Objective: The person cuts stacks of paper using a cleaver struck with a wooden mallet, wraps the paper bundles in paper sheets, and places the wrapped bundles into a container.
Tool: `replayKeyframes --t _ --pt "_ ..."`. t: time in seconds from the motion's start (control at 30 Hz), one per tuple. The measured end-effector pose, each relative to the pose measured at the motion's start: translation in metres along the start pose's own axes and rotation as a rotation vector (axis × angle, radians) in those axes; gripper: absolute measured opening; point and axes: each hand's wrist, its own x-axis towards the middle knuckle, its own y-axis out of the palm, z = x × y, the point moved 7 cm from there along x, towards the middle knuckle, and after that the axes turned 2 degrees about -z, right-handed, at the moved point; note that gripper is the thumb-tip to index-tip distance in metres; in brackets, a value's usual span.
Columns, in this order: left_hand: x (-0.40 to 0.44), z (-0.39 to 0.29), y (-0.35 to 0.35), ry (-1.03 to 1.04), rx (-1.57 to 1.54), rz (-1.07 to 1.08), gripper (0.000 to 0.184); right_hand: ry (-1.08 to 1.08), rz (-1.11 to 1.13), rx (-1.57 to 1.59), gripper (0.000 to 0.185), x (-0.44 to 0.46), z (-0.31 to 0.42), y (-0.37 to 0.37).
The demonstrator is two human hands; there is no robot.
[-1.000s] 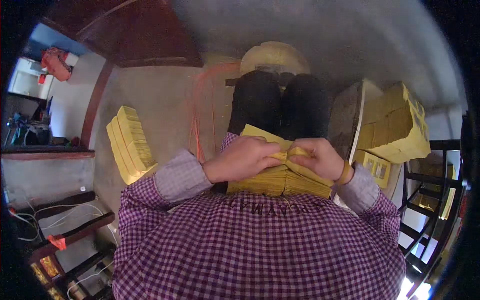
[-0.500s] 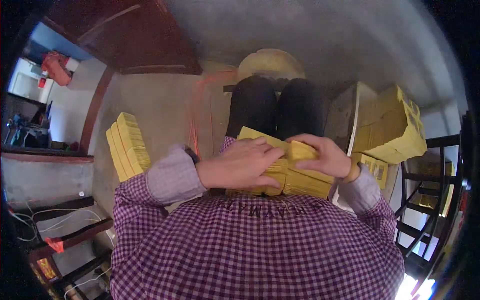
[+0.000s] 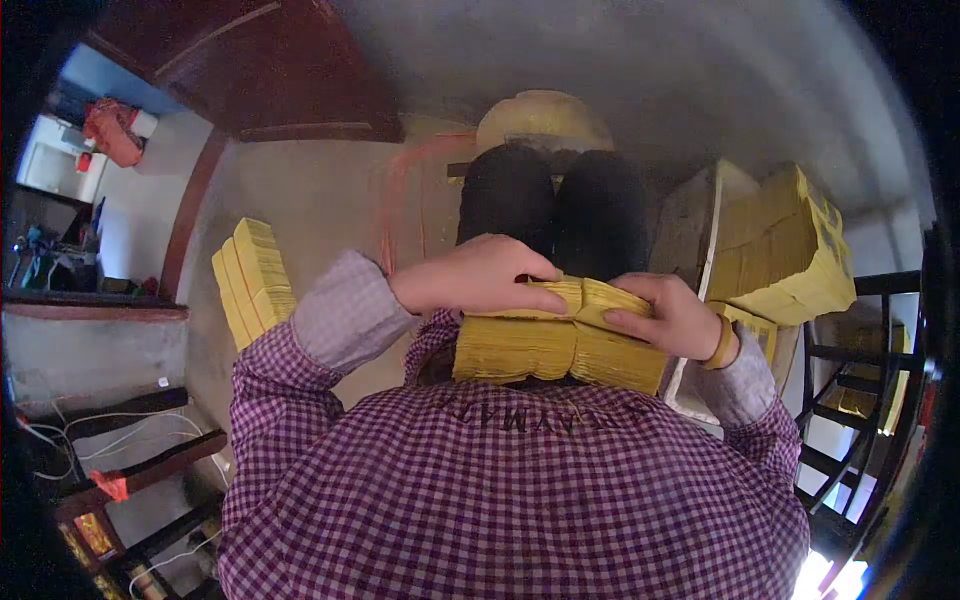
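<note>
Clock face centred on the view, 12 at the top; your bundle point(image 3: 598, 297) of yellow paper lies at 3 o'clock, close to centre, pinched in at its middle; your left hand point(image 3: 480, 276) has its left end, thumb along the near side, fingers curled over the far side, a narrow gap between; your right hand point(image 3: 668, 315) is closed round its right end, thumb near, fingers beyond; how hard either presses, you cannot tell from here; the larger yellow stack point(image 3: 515, 350) sits at 4 o'clock, just below the bundle, against your shirt point(image 3: 520, 490); strapped block point(image 3: 250, 285) at 9; tall pile point(image 3: 785, 250) between 2 and 3; dark rack point(image 3: 845, 385) between 3 and 4.
</note>
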Motion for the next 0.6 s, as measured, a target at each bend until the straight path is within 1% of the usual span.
replayKeyframes --t 0.03,0.1,0.17,0.2,0.23,0.27,0.3,0.33,0.37,0.4,0.43,0.47,0.5,0.57,0.6 --pt "0.000 0.000 -0.001 -0.018 0.047 -0.021 0.038 -0.001 0.001 -0.001 0.028 0.000 0.001 0.000" --pt "0.001 -0.001 -0.001 -0.037 0.094 -0.041 0.037 -0.040 -0.093 -0.126 0.027 0.000 0.004 -0.005" --pt "0.002 -0.009 -0.013 -0.028 0.296 -0.221 0.037 -0.006 -0.116 -0.142 0.028 0.002 0.002 -0.010" --pt "0.005 -0.012 -0.015 -0.025 0.298 -0.222 0.037 0.025 -0.138 -0.157 0.028 0.004 0.000 -0.013" --pt "0.008 -0.015 -0.020 -0.027 0.400 -0.259 0.037 0.022 -0.140 -0.162 0.028 0.006 0.000 -0.016" --pt "0.010 -0.017 -0.025 -0.031 0.500 -0.297 0.036 -0.025 -0.184 -0.061 0.030 0.007 0.002 -0.023" --pt "0.013 -0.015 -0.027 -0.029 0.501 -0.300 0.036 -0.072 -0.228 0.040 0.032 0.008 0.002 -0.030" --pt "0.018 -0.010 -0.031 -0.016 0.477 -0.306 0.034 -0.001 -0.231 0.126 0.046 0.008 -0.017 -0.037" --pt "0.022 -0.006 -0.035 -0.003 0.452 -0.312 0.033 -0.005 -0.233 0.120 0.046 0.009 -0.027 -0.045" --pt "0.027 -0.002 -0.042 0.001 0.454 -0.316 0.033 -0.013 -0.206 0.573 0.055 0.011 -0.037 -0.051" --pt "0.031 0.003 -0.049 -0.004 0.352 -0.290 0.031 -0.024 -0.172 1.024 0.066 0.013 -0.047 -0.056" --pt "0.035 0.008 -0.055 -0.006 0.253 -0.263 0.030 -0.059 -0.202 1.142 0.080 0.016 -0.063 -0.060" --pt "0.037 0.014 -0.060 0.005 0.260 -0.265 0.030 -0.066 -0.210 1.135 0.080 0.018 -0.067 -0.055" --pt "0.041 0.039 -0.071 -0.034 -0.129 -0.339 0.031 -0.098 -0.288 1.472 0.080 0.019 -0.077 -0.045" --pt "0.038 0.048 -0.073 -0.130 -0.302 -0.389 0.034 -0.105 -0.253 1.593 0.082 0.025 -0.078 -0.037"
